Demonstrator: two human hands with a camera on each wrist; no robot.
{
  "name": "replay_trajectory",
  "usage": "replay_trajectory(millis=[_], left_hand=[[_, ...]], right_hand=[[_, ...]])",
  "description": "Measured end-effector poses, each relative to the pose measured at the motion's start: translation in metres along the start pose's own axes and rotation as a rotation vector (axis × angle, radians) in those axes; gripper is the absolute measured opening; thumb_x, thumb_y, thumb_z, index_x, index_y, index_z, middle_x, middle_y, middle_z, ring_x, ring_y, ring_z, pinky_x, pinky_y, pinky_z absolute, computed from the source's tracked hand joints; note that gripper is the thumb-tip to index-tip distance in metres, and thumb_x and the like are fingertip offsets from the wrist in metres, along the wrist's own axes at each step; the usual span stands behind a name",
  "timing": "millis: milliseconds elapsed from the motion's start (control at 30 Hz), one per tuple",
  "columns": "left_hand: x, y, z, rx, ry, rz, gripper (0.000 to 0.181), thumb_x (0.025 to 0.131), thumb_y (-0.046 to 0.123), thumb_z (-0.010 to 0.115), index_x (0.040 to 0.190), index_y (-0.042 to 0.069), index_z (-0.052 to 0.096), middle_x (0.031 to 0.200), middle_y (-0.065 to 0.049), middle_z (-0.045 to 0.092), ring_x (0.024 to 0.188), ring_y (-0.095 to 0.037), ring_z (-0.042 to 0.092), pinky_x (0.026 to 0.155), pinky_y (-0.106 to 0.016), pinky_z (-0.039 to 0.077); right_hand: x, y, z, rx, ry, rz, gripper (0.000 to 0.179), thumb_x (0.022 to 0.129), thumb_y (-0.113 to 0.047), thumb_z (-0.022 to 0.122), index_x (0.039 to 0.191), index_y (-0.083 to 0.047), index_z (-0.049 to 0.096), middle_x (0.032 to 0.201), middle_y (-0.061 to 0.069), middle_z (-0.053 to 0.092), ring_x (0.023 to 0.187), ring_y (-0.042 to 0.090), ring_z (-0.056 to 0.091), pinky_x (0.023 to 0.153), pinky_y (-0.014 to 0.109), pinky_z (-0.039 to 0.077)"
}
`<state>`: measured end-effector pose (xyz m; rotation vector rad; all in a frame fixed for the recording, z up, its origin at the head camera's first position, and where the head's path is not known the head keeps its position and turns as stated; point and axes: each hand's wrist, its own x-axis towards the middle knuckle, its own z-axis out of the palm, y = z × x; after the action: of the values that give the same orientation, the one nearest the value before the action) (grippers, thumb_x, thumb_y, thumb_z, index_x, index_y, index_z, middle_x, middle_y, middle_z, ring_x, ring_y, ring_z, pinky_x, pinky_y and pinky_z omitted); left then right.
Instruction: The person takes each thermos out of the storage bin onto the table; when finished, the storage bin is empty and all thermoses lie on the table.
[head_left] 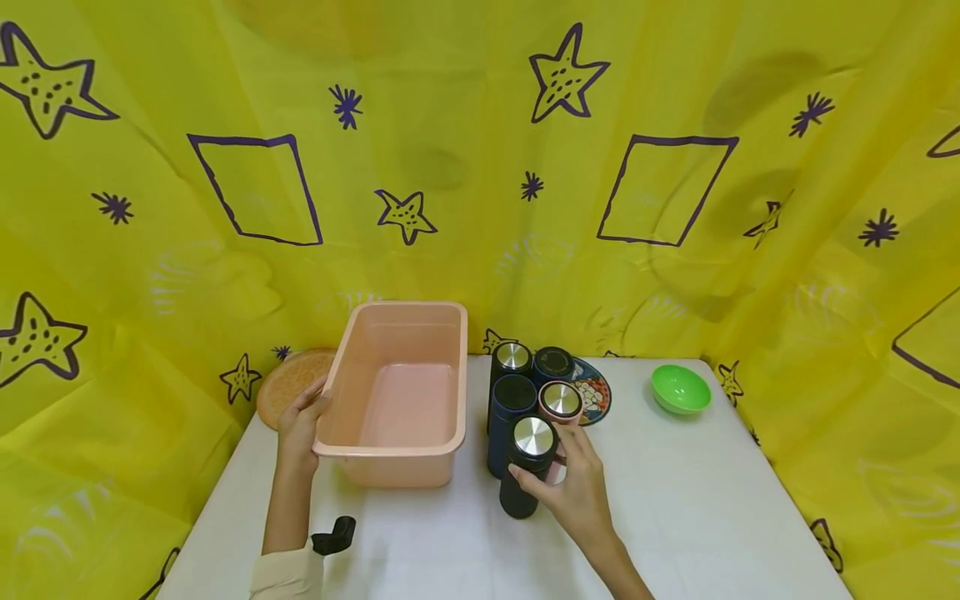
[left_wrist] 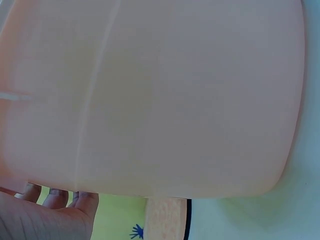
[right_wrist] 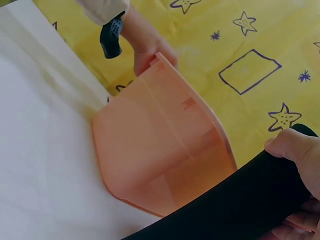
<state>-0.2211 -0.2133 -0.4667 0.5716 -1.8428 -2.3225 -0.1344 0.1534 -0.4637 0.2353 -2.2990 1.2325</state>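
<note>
My left hand [head_left: 298, 429] grips the left rim of a peach plastic tub [head_left: 405, 471]. The left wrist view is mostly filled by the tub's side wall [left_wrist: 180, 100], with the fingers [left_wrist: 87, 204] at its edge. No contents show inside the tub. With thumb and fingers curled round it, my right hand [head_left: 577, 483] holds a black thermos flask [head_left: 519, 492] with a silver lid. Close behind stand a dark blue flask [head_left: 512, 417], a pink flask [head_left: 561, 402], a black flask [head_left: 513, 358] and another dark-lidded flask [head_left: 553, 363]. The held flask's base is hidden in the right wrist view.
A round pizza-patterned mat [head_left: 288, 383] lies behind the tub at left. Partly hidden behind the flasks is a colourful round plate [head_left: 594, 393]. A green bowl [head_left: 681, 389] sits at the back right of the white table [head_left: 675, 500]. Yellow patterned curtain [head_left: 480, 167] surrounds the table.
</note>
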Motion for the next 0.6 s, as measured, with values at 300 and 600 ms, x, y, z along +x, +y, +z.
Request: replay_trajectory(millis=[300,600], left_hand=[[0.0007,-0.0004,-0.0010,0.013,-0.004,0.000,0.054,0.096,0.019,0.062,0.146,0.008,0.045,0.100,0.022,0.061,0.093,-0.001,0.060,0.082,-0.020,0.051],[-0.0016,0.0017,0.0001,-0.036,-0.007,0.010,0.049,0.096,0.017,0.062,0.143,0.008,0.050,0.096,0.021,0.063,0.088,-0.002,0.064,0.079,-0.020,0.054]], right_hand=[[-0.0042,0.0060,0.0019,-0.015,0.047,0.005,0.070,0.058,-0.017,0.095,0.119,-0.003,0.065,0.104,0.005,0.060,0.095,0.016,0.060,0.070,0.030,0.059],[-0.0053,0.0069,0.0054,-0.044,0.081,-0.030,0.074,0.058,-0.022,0.095,0.120,-0.001,0.062,0.107,0.007,0.061,0.087,0.017,0.064,0.070,0.029,0.058]])
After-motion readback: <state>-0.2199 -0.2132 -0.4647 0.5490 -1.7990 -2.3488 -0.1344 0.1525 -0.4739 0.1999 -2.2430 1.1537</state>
